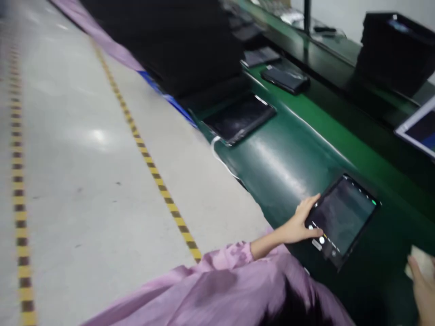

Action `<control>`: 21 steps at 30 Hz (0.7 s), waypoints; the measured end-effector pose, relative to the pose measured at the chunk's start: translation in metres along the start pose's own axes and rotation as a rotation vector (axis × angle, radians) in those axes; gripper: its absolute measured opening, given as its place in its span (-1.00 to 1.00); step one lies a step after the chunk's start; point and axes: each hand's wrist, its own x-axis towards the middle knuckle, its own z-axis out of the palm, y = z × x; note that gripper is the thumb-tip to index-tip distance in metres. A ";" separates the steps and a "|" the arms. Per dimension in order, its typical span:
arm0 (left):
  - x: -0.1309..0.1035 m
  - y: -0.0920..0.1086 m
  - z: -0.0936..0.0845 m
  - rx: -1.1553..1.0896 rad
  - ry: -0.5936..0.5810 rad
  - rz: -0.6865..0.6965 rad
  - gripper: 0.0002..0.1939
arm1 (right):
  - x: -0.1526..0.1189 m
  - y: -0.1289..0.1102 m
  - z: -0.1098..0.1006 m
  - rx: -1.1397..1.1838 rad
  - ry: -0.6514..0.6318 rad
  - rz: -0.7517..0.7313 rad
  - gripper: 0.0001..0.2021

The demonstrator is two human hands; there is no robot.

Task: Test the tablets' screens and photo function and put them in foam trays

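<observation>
A tablet (346, 217) lies at a slant on the green mat, its lit screen showing what looks like a camera app. My left hand (301, 224) grips its near left edge, thumb over the screen and fingers along the side. At the right border, partly cut off, my right hand (423, 285) holds a cream-white cloth or pad (421, 262); its exact kind is unclear. That hand is apart from the tablet. The pink sleeve (238, 253) of my left arm crosses the bench edge.
On the green bench mat (282, 158) lies another dark tablet (241, 117) with a white cable (222, 158). Black devices (285, 79) sit farther back. A tall black stack (396, 54) and a white-framed screen (419, 127) stand right. Yellow-black tape (149, 163) marks the floor.
</observation>
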 end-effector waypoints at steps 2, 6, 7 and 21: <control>0.002 -0.001 -0.001 0.004 0.003 0.010 0.17 | -0.027 0.001 0.004 0.009 0.102 -0.036 -0.35; 0.008 -0.008 0.002 0.004 0.013 0.031 0.20 | -0.059 -0.010 0.034 0.172 0.069 -0.424 -0.50; 0.009 -0.010 0.003 0.008 0.022 0.032 0.22 | -0.062 -0.013 0.043 0.209 0.065 -0.447 -0.53; 0.007 0.020 0.000 0.185 -0.027 -0.065 0.44 | -0.083 0.000 0.092 0.190 -0.146 -0.405 -0.68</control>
